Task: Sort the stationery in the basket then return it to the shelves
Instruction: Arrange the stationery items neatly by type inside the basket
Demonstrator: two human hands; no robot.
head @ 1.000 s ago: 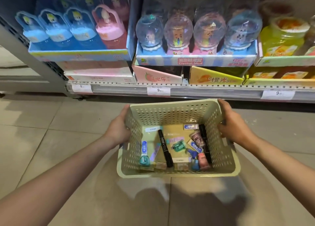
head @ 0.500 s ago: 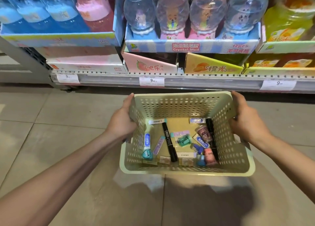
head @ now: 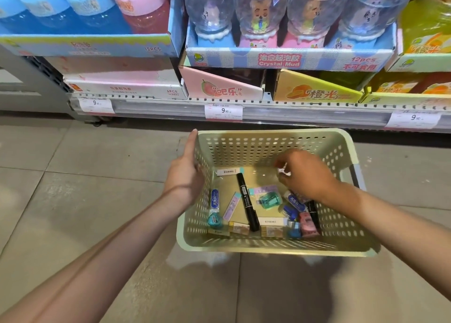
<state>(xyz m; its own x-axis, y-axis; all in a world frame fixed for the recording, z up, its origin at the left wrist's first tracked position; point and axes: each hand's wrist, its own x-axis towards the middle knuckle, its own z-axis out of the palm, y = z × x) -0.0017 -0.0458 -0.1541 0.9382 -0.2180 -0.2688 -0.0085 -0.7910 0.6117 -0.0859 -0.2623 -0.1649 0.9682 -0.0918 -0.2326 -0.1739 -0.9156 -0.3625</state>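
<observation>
Stationery lay scattered in a pale green perforated basket (head: 273, 149) that sat on the tiled floor (head: 73, 188) just in front of the bottom shelf (head: 268, 108). At the basket's left wall the left hand (head: 185, 176) gripped the rim, thumb along the top edge and fingers closed on the outside. Inside, from the left, lay a teal correction tape (head: 214, 219), a blue-labelled eraser (head: 214, 200), a lilac lead case (head: 231, 206), a black marker (head: 247, 201) lying lengthwise, and a green sharpener (head: 269, 200). Right of these, the right hand (head: 307, 174) reached down into the basket with its fingers pinched shut on a small white packet (head: 283, 171). Below that hand sat a pink eraser (head: 308, 224) beside a second black marker (head: 313, 213). On the shelf above stood 4 clear domed jars in a box marked Crystal Mud (head: 279, 63).
</observation>
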